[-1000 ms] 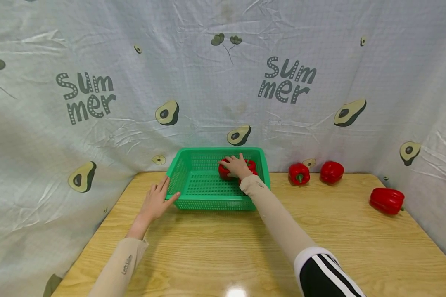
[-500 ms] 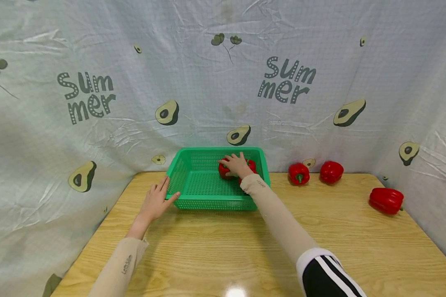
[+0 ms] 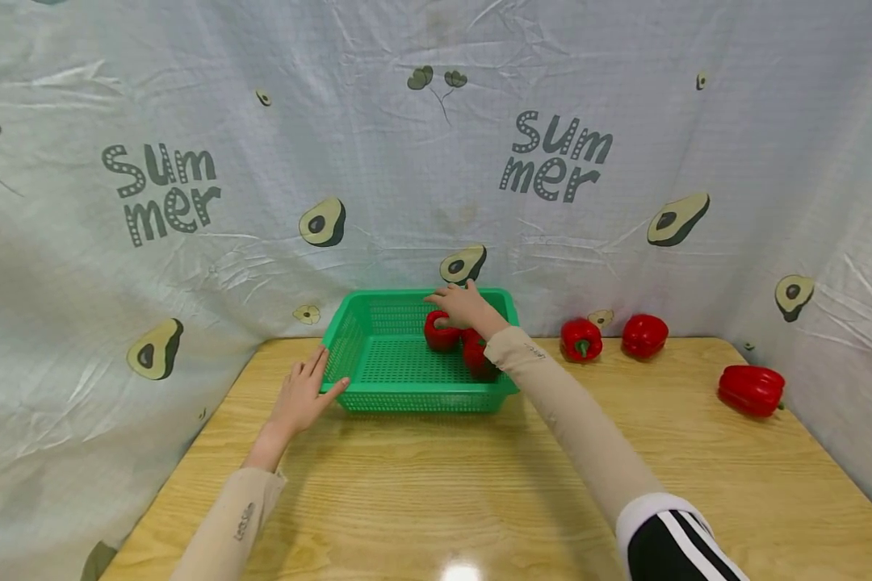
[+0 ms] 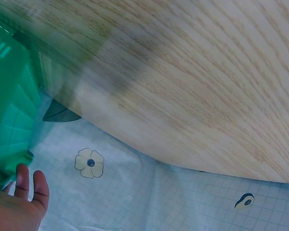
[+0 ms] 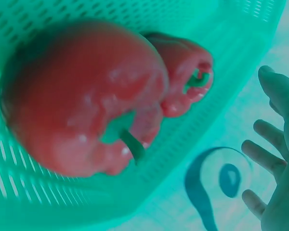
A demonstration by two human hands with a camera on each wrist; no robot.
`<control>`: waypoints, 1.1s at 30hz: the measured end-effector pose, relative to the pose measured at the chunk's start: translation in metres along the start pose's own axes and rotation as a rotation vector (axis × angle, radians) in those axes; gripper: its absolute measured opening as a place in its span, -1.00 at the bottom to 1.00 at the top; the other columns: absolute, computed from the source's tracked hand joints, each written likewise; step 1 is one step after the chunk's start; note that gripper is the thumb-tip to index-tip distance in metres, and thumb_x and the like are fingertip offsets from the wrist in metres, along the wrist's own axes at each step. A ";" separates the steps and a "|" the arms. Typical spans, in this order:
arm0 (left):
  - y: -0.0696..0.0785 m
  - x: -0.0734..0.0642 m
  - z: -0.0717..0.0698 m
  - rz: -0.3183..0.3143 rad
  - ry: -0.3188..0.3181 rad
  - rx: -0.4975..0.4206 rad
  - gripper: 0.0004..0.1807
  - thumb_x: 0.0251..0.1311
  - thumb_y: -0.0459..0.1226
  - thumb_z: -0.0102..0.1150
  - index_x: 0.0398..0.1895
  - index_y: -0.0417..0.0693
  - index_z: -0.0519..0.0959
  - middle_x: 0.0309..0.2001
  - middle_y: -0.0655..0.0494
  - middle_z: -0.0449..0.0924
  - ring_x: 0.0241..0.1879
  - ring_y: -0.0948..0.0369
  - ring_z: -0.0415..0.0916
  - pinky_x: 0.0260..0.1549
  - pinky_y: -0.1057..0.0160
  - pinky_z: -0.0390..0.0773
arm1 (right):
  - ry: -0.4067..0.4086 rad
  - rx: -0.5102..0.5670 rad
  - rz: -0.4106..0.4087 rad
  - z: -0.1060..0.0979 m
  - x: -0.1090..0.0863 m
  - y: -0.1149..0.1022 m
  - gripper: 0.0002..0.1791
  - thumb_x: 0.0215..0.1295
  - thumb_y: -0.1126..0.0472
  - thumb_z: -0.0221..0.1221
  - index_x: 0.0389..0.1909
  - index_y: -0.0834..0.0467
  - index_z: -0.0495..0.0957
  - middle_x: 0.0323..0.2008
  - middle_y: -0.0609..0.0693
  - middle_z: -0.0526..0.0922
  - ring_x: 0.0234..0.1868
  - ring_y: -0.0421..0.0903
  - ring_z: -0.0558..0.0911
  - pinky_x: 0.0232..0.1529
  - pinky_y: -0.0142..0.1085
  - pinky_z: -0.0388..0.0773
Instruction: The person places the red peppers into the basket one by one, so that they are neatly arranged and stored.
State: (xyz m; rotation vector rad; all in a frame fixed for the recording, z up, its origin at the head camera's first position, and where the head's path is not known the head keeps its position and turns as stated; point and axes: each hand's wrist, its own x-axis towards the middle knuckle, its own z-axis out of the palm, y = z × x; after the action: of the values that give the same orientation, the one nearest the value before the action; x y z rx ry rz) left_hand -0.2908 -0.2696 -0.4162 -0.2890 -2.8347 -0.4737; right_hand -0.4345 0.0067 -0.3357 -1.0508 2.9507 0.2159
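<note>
My left hand (image 3: 299, 397) rests at the left rim of a green plastic basket (image 3: 414, 399), fingers extended. The left wrist view shows part of that left hand (image 4: 24, 207) beside the basket (image 4: 9, 106). Inside the basket are two visible red bell peppers, one more central (image 3: 439, 335) and one nearer the right front (image 3: 475, 359). Over them my right hand (image 3: 467, 307) is spread, holding nothing. In the right wrist view, the right hand (image 5: 279, 159) is apart from the large near bell pepper (image 5: 82, 96) and the farther bell pepper (image 5: 180, 67), both with green stems.
Right of the basket, two red bell peppers (image 3: 581, 339) (image 3: 644, 336) stand near the table's back edge. Another bell pepper (image 3: 752, 391) lies on its side at the far right. A printed cloth (image 3: 392, 145) hangs behind the wooden table (image 3: 407, 484).
My right hand has lifted off the bell peppers and moved slightly up and back, uncovering more of the right one. The left hand stays at the basket rim.
</note>
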 end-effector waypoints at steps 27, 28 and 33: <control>0.001 0.000 0.002 0.015 -0.001 0.000 -0.19 0.25 0.09 -0.18 0.34 -0.34 -0.02 0.36 -0.25 -0.07 -0.06 -0.07 0.16 -0.12 -0.07 0.23 | 0.265 -0.024 -0.221 -0.008 -0.082 0.015 -0.51 0.25 0.03 0.05 0.21 -0.01 0.32 0.16 0.00 0.41 0.15 -0.02 0.36 0.09 0.09 0.19; 0.001 0.000 0.002 0.015 0.000 -0.002 -0.19 0.25 0.09 -0.18 0.34 -0.34 -0.02 0.36 -0.24 -0.07 -0.07 -0.07 0.16 -0.12 -0.07 0.23 | 0.280 -0.026 -0.227 -0.006 -0.085 0.017 -0.52 0.25 0.03 0.05 0.20 -0.01 0.32 0.15 0.00 0.42 0.13 -0.02 0.37 0.06 0.07 0.21; 0.001 0.000 0.001 0.013 0.000 -0.001 -0.18 0.25 0.10 -0.19 0.34 -0.34 -0.02 0.36 -0.25 -0.06 -0.07 -0.09 0.16 -0.12 -0.09 0.22 | 0.352 -0.022 -0.245 0.005 -0.099 0.024 -0.54 0.23 0.06 0.08 0.17 0.01 0.36 0.08 -0.01 0.47 0.06 -0.04 0.39 0.00 0.03 0.25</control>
State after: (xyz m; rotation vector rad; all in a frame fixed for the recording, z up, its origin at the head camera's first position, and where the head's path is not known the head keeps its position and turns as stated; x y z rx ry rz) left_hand -0.2908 -0.2685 -0.4172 -0.3068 -2.8306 -0.4731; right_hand -0.3735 0.0879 -0.3330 -1.5884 3.0727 0.0670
